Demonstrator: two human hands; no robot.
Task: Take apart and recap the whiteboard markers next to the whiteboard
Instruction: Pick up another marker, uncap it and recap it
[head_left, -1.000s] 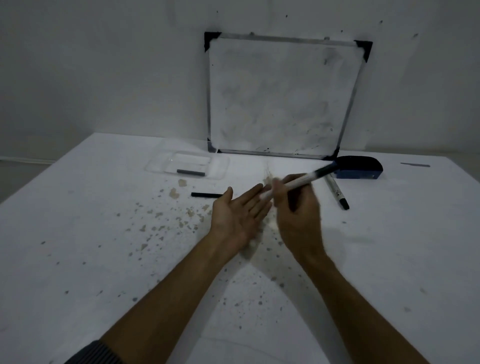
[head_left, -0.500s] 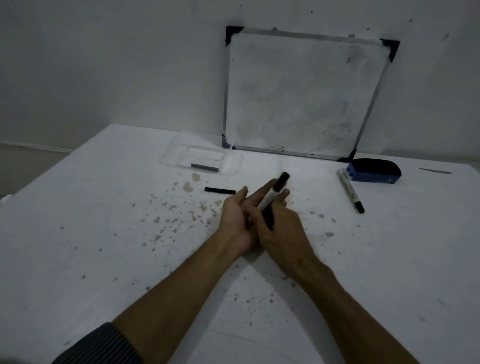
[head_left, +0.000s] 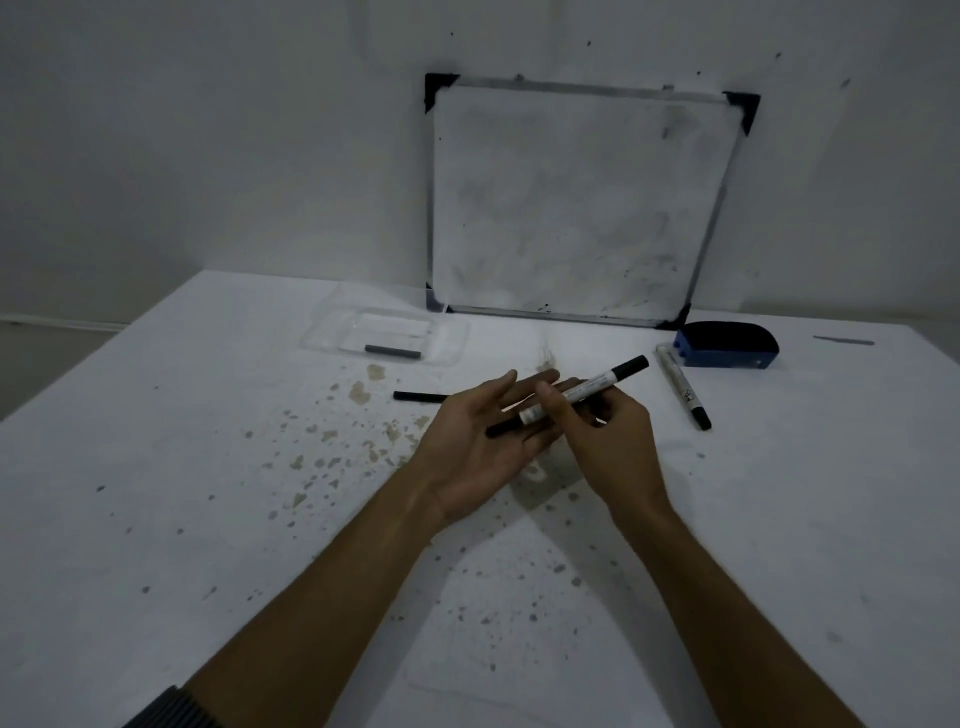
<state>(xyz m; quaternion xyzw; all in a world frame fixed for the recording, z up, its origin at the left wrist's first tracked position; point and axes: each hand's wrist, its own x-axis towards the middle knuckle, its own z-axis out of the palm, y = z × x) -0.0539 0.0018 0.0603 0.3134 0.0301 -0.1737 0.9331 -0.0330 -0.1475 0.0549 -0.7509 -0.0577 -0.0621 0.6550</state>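
Observation:
My right hand (head_left: 605, 436) grips a white whiteboard marker (head_left: 587, 389) with a black end pointing up and to the right. A thin black piece (head_left: 504, 428) sticks out of the marker's lower end and lies across the palm of my left hand (head_left: 480, 441), which is flat and open beneath it. A second white marker (head_left: 680, 384) with a black tip lies on the table to the right. A loose black stick (head_left: 418, 396) lies on the table left of my hands. The whiteboard (head_left: 576, 202) leans against the wall behind.
A blue and black eraser (head_left: 727, 345) sits at the whiteboard's lower right corner. A clear plastic tray (head_left: 332, 332) holding a dark bar (head_left: 392, 351) stands at the back left. The white table (head_left: 156, 519) is speckled with stains.
The marker in my right hand has tilted from steep to slanting right, and a thin black piece now shows from its lower end over my left palm, which has opened flat.

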